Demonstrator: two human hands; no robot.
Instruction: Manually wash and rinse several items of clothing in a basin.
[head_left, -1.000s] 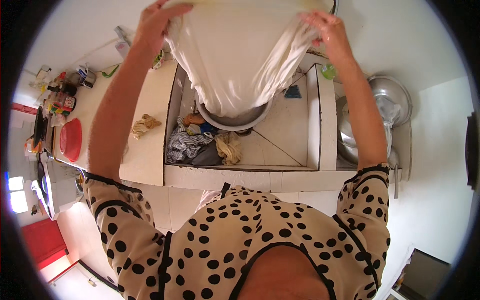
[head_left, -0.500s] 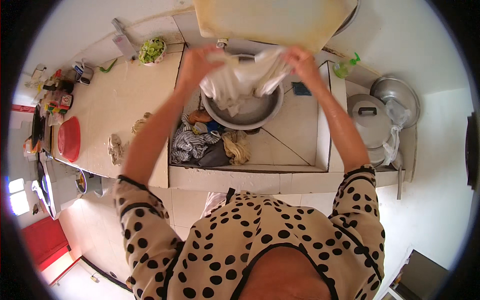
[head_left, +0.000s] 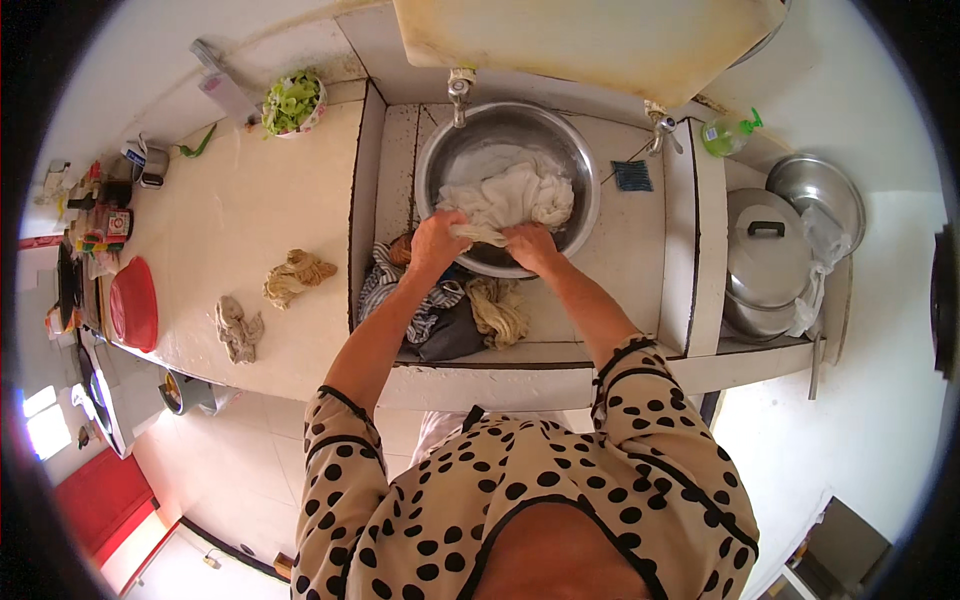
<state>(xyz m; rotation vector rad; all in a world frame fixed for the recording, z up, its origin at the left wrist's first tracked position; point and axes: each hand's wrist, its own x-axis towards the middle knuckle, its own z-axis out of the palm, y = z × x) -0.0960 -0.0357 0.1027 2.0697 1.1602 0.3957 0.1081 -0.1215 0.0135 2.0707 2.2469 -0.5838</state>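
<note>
Cloth lies in the basin, mostly beyond the fingers; left hand and right hand grip its near edge.

I'm gripping a white cloth by its near edge, left hand and right hand both, rest of it's kinda lying in a basin, and more clothes are sitting bunched beside it.

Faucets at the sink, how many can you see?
2: the left faucet is by the far rim of the metal basin, the right faucet near the blue pad. More may hide behind the pale panel.
</note>
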